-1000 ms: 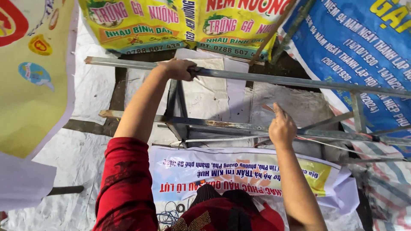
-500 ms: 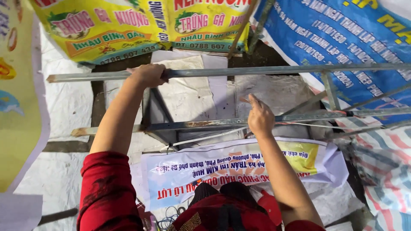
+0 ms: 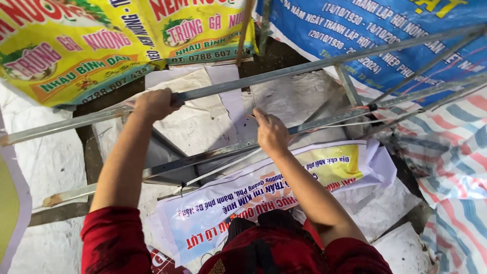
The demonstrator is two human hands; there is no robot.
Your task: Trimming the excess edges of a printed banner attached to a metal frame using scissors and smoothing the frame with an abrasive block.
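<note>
L hand was clenched round the far rail of the metal frame, R hand rested fingers-curled on the near rail above the printed banner, prob. mid-positioning; next move likely needed firm two-handed grip.

Both metal bars run off the frame edges — left fingers curl hidden behind one
</note>
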